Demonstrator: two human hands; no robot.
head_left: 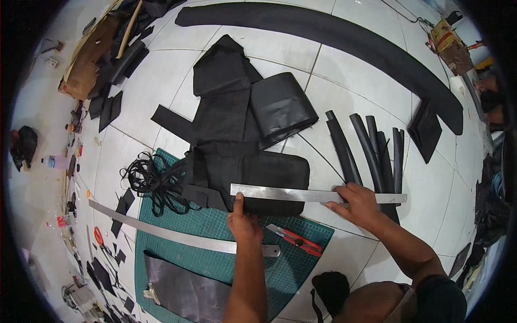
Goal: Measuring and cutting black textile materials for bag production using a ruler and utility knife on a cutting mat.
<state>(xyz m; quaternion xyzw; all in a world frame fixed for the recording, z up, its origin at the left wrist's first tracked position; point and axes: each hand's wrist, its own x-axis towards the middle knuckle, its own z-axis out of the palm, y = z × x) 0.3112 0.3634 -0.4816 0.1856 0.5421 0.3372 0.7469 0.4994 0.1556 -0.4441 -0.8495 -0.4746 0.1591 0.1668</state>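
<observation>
A steel ruler [288, 193] lies level across a black fabric piece [274, 169], which rests partly on a green cutting mat [204, 226]. My left hand [245, 225] is closed at the ruler's left end, thumb on its lower edge; the fingers are mostly tucked under the fabric's near edge. Toward the right end, my right hand [357, 205] grips the ruler between thumb and fingers. Nearer to me, a longer steel ruler [183, 232] slants over the mat. Beside it is a red utility knife [299, 240] with its blade showing.
Tangled black cord [153, 180] lies left of the fabric. A dark sheet [188, 290] with a metal clip [151, 293] covers the mat's near part. Black strips [377, 153] lie at right, a long black piece [323, 35] at the back, red scissors [98, 237] among scraps at left.
</observation>
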